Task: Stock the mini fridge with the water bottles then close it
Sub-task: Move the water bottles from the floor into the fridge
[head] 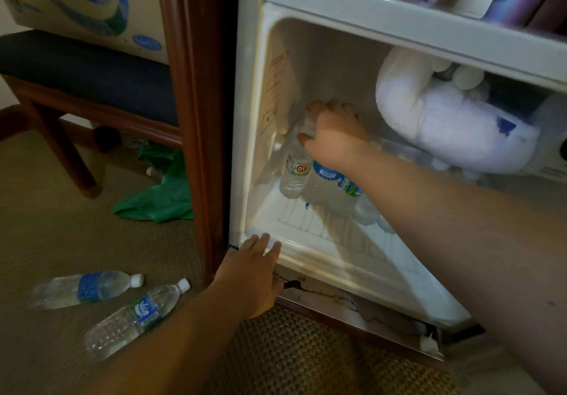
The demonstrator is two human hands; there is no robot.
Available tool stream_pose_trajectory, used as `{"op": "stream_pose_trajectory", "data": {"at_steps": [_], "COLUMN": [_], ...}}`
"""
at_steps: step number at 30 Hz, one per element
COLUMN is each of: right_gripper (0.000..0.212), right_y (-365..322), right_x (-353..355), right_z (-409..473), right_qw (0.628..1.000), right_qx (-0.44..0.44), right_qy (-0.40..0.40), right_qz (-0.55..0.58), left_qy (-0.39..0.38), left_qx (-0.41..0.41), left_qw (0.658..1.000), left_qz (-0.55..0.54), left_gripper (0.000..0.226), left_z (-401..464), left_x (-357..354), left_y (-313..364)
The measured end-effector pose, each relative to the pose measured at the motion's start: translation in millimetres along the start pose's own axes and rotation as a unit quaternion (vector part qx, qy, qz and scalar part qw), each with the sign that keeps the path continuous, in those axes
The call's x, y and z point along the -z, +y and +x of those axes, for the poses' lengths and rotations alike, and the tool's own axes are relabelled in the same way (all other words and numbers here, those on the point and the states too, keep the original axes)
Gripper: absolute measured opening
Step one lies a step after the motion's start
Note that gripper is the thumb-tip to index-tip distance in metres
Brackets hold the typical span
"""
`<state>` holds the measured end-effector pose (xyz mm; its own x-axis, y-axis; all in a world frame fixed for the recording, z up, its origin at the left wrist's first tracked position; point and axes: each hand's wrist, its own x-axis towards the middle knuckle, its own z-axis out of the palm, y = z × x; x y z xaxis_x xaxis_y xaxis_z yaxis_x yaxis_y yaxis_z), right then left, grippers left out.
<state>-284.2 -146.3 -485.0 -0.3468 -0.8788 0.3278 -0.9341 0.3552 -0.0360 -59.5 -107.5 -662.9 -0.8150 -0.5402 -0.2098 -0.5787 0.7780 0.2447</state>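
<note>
The white mini fridge (pixel 264 66) stands open inside a wooden cabinet. My right hand (pixel 333 132) reaches deep inside and grips the top of an upright clear water bottle (pixel 296 169) at the back left. A second bottle with a blue label (pixel 333 184) stands right beside it, and more bottles lie behind my forearm. My left hand (pixel 251 272) rests flat with fingers spread on the fridge's lower front lip. Two full water bottles lie on the carpet at the lower left, one with a blue label (pixel 89 287) and one nearer me (pixel 135 318).
A frosted white lump (pixel 441 121) fills the fridge's upper right. A dark wooden cabinet post (pixel 196 118) borders the fridge on the left. A green plastic bag (pixel 162 192) lies on the carpet under a wooden bench (pixel 76 87) carrying a cardboard box (pixel 82 4).
</note>
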Motion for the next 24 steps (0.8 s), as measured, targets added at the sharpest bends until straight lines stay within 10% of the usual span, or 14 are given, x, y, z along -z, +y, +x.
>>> {"op": "stream_pose_trajectory", "data": {"at_steps": [8,14,19,24], "right_gripper": [0.007,0.012,0.052,0.118], "right_y": [-42.0,-135.7,-209.7,-248.5], "right_x": [-11.6,-68.9,-160.3,-248.9], "right_z": [-94.3,-189.8,-195.0,-179.8], "right_qw": [0.92,0.864,0.873,0.882], "right_qx": [0.202,0.43,0.295,0.235], "right_qy": [0.287,-0.078,-0.351,-0.402], "right_qz": [0.176,0.249,0.163,0.074], "left_qy": [0.18,0.184,0.098,-0.019], "left_qx": [-0.027,0.073,0.324,0.363], "left_qw": [0.981,0.98,0.941,0.931], "left_qz": [-0.066,0.023,0.02,0.028], "left_gripper": [0.032,0.032,0.041,0.078], "left_z": [-57.0,-134.7,-170.4,-165.3], "left_x": [3.1,-11.3,-26.9,-50.6], "left_y": [-40.3,-141.6,-227.9,-260.9]}}
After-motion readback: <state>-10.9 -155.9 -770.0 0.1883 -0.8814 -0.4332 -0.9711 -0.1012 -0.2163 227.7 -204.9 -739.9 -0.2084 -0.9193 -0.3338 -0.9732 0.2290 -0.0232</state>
